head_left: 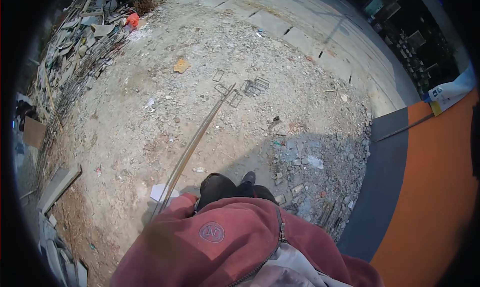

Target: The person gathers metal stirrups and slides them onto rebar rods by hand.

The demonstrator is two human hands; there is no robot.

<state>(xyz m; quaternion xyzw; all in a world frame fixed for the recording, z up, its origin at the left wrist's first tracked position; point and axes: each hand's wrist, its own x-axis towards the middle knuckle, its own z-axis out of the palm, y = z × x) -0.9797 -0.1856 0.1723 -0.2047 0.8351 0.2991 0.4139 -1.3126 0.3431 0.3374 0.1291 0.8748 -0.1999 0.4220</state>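
Note:
Only a small part of my left hand [191, 196] shows past the red sleeve, close beside my dark-trousered knee [216, 186]; its fingers are hidden. My right hand is out of view. Just left of that sleeve lies a bundle of long thin rods [191, 146], stretching over the gravel away from me. Around their far end are several rectangular wire frames [234, 99], with more of them in a small pile [256, 86]. A white sheet [161, 192] lies by the near part of the rods.
Scrap boards and rubble [92, 34] are heaped at the far left, with slabs [60, 187] nearer. An orange and dark grey panel [425, 172] stands at right. Broken stones [310, 172] lie in the shade. A paved strip [270, 23] runs beyond the gravel.

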